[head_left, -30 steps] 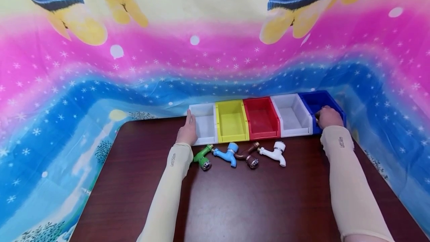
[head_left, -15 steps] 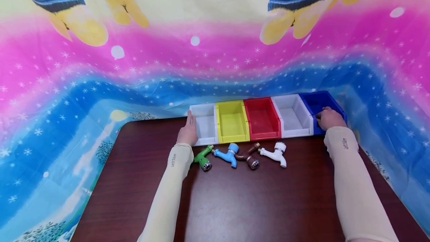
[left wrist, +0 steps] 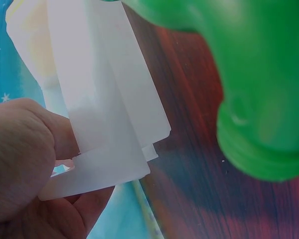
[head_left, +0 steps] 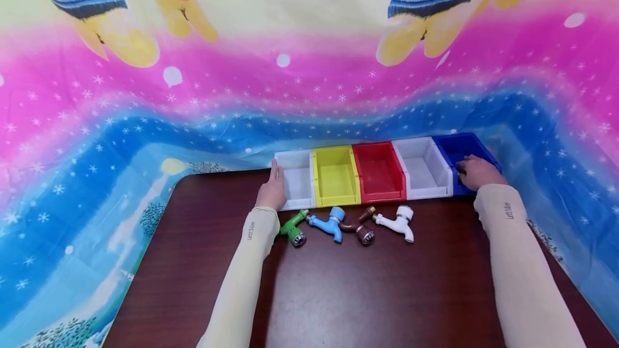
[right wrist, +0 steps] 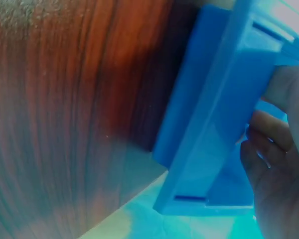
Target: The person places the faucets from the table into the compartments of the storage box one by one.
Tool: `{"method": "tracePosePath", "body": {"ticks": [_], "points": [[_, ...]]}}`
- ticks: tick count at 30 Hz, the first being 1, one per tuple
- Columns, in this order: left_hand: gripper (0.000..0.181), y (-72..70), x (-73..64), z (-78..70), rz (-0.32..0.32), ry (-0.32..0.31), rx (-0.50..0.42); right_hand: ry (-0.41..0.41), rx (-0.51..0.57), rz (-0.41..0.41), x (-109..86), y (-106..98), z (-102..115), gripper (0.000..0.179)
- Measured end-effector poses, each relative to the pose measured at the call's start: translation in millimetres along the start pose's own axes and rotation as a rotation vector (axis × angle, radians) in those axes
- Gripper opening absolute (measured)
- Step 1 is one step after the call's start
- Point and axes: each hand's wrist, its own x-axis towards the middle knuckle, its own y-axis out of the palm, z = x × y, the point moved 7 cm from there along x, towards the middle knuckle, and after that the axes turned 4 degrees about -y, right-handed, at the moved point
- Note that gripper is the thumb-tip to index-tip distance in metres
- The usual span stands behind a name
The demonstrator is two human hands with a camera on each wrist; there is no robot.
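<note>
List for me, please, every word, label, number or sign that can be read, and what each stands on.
"Let'sSlim": on the left arm sleeve.
"Let'sSlim": on the right arm sleeve.
No lettering can be read on the storage bins or water taps.

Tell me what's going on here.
A person's left hand touches the open white plastic bin at the left end of a row of five bins. Their right hand reaches into the rightmost open blue plastic bin; its grip is unclear. Before the row, a green tap, light-blue tap, brown tap and white tap lie on a brown wood-grain table.
</note>
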Motion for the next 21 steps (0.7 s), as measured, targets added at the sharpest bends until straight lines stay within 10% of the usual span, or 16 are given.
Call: {"method": "tracePosePath", "body": {"ticks": [11, 21], "points": [[0.08, 2.3, 0.5, -0.6, 0.017, -0.003, 0.006, -0.108, 0.028, -0.324, -32.8, -61, 41, 0.05], [0.079, 0.2, -1.0, -2.1, 0.006, -0.008, 0.017, -0.213, 0.008, -0.384, -52.5, -66, 114, 0.048]]}}
